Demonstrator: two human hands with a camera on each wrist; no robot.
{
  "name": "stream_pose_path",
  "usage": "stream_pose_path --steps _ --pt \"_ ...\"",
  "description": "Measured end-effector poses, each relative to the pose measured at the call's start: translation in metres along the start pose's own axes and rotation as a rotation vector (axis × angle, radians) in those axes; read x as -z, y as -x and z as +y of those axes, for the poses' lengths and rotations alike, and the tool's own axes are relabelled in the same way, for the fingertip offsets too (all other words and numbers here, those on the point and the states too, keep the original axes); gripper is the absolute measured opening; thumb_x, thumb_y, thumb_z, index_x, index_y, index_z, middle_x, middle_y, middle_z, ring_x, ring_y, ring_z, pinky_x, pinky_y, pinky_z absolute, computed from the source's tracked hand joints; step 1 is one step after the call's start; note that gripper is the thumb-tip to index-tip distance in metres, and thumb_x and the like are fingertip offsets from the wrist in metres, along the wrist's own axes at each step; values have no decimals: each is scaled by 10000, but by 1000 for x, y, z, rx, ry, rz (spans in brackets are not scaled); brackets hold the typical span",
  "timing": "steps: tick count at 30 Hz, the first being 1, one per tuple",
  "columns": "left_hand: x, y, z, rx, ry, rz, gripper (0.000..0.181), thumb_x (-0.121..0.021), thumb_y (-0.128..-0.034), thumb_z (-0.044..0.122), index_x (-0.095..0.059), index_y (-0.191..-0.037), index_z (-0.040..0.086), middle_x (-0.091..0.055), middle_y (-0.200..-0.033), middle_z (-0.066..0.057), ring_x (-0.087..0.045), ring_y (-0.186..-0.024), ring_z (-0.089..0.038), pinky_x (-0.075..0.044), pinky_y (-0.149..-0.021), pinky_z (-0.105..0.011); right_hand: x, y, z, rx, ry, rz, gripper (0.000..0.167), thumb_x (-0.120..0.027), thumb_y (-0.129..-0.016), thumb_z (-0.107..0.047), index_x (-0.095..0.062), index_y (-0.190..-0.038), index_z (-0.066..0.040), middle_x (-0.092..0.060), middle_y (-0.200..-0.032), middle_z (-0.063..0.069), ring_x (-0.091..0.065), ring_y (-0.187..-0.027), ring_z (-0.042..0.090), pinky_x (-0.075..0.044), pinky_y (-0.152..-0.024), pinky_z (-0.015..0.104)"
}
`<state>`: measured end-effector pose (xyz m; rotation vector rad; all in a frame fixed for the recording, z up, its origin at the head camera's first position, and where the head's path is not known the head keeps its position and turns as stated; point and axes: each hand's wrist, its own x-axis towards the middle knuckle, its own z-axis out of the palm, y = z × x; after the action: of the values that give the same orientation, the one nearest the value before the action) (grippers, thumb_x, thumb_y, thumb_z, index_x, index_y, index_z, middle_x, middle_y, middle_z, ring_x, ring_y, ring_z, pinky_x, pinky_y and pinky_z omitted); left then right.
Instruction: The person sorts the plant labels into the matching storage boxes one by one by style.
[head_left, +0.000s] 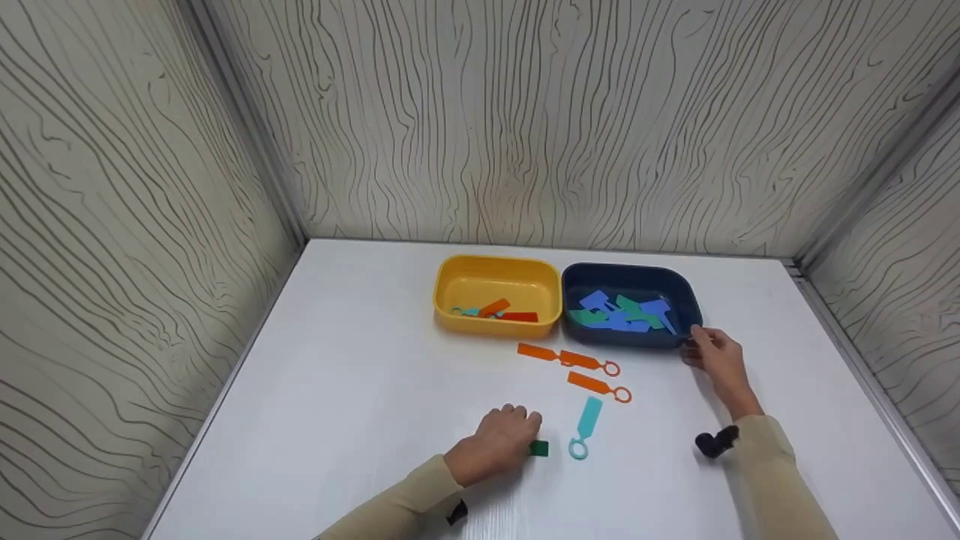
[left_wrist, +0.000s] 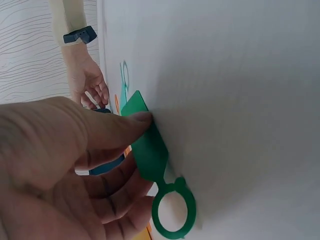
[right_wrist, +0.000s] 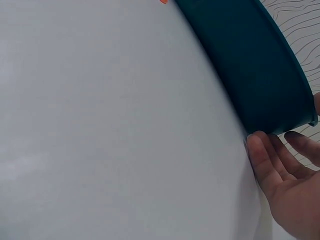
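Note:
My left hand [head_left: 501,436] is low over the table and pinches a flat green tag [left_wrist: 149,150] by its broad end, between thumb and fingers. The tag's ring end points away from the thumb in the left wrist view. At the near right corner of a dark blue bin [head_left: 626,341], my right hand [head_left: 724,365] holds the rim, with several fingers against the outer wall. Blue and green tags [head_left: 619,321] lie in that bin. Just right of the left hand lies a turquoise tag [head_left: 589,417] with a ring.
A yellow bin [head_left: 495,327] adjoins the blue bin's left side, with orange, red and turquoise tags inside. Orange tags [head_left: 589,382] lie on the white table [head_left: 360,360] in front of the bins. Patterned walls [head_left: 480,127] enclose the table's back and sides.

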<state>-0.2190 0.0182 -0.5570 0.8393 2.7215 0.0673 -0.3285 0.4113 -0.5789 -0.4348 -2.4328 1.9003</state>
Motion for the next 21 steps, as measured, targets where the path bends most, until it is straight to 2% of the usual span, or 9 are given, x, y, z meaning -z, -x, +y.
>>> stream_pose_path --steps 2,6,9,11,15,21 --pt "2 -1 -1 -8 9 2 227 -652 -947 215 -600 -1167 194 -594 -896 3 -461 -765 -140 -475 -733 -247 0 0 1 4 0 0 698 -508 -981 -485 -397 -1379 77 -657 -970 18 -677 -818 73 -577 -776 231" --pt "7 -2 -6 -15 0 47 192 -654 -945 198 -616 -1132 183 -601 -873 -2 -462 -737 -138 -461 -699 -236 0 0 1 7 2 -1 706 -507 -980 -488 -391 -1385 79 -652 -984 30 -678 -825 77 -577 -780 232" --pt "11 -3 -9 -6 4 74 211 -670 -935 201 -624 -1141 181 -616 -888 -8 -472 -737 -135 -476 -703 -229 1 0 -1 0 2 1 693 -500 -988 -475 -391 -1387 81 -648 -981 32 -679 -821 79 -577 -774 228" --pt "16 -4 -12 8 24 72 238 -682 -927 206 -624 -1156 186 -620 -904 -9 -481 -748 -134 -494 -721 -226 1 0 -1 -8 6 2 688 -497 -990 -473 -390 -1390 77 -648 -975 28 -678 -818 77 -576 -770 224" --pt "28 -7 -19 41 66 64 297 -714 -902 197 -615 -1182 185 -630 -950 -20 -505 -778 -136 -537 -790 -237 1 0 -1 -16 9 -2 693 -497 -986 -484 -392 -1389 70 -642 -985 27 -675 -826 74 -575 -776 225" --pt "49 -13 -35 68 47 101 375 -751 -867 154 -584 -1203 156 -626 -1011 -42 -522 -821 -155 -549 -846 -263 0 -1 -1 -22 -6 -1 711 -516 -974 -493 -392 -1388 71 -646 -974 15 -679 -823 73 -577 -775 228"
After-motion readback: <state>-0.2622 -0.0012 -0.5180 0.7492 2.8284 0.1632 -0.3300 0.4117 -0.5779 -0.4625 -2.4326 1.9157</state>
